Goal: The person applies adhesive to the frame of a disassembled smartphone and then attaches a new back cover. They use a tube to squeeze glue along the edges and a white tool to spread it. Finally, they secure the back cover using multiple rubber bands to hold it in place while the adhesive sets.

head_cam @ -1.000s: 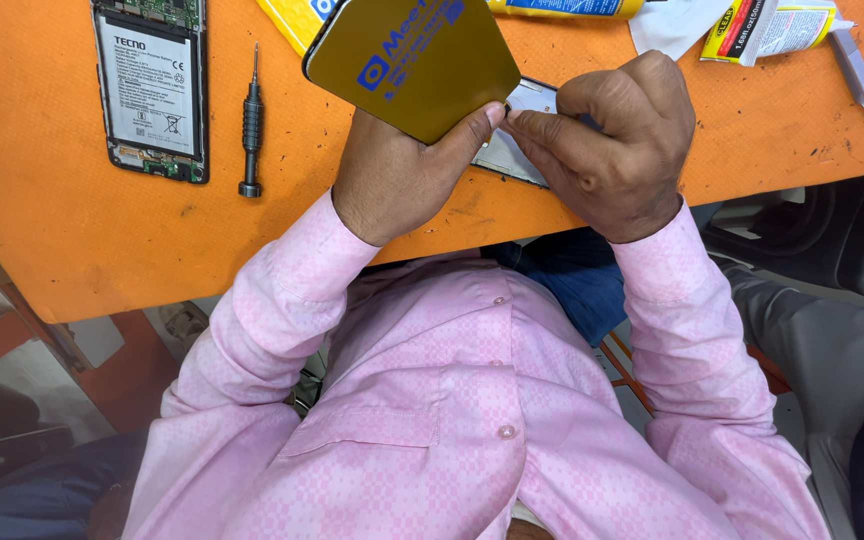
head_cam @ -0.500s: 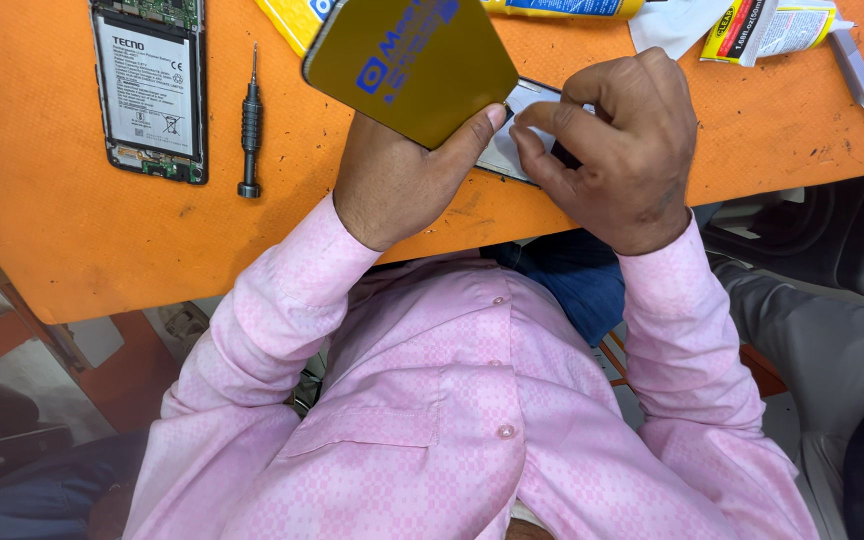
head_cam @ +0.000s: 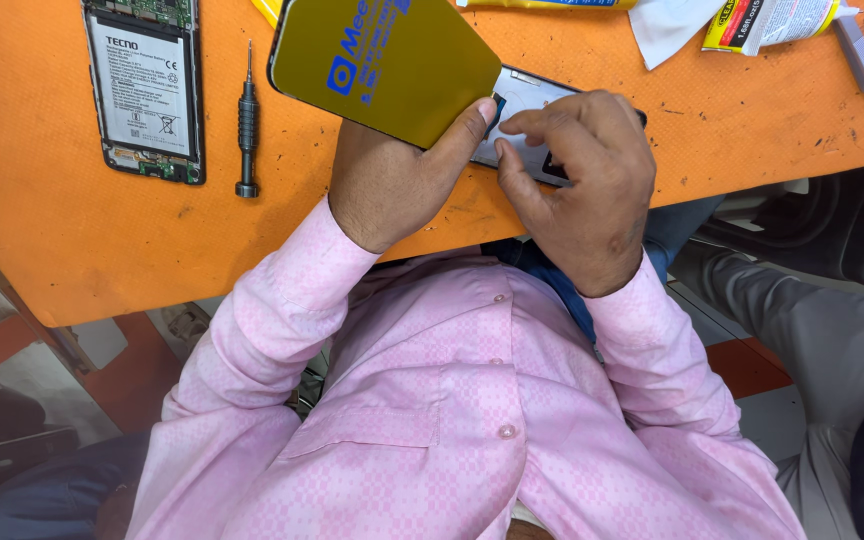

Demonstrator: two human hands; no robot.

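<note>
Take the screwdriver (head_cam: 246, 120) as your mark. Just left of it lies the open phone (head_cam: 147, 90) — only a narrow strip of orange table (head_cam: 72, 240) between them. Right of it your gold card (head_cam: 392, 65) blocks the way. Below it, toward the table edge, you've bare room — wide and unobstructed.

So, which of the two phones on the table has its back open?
The phone by the screwdriver, left of the hands: the open phone shows its battery. The grey phone under the right hand is closed.
</note>
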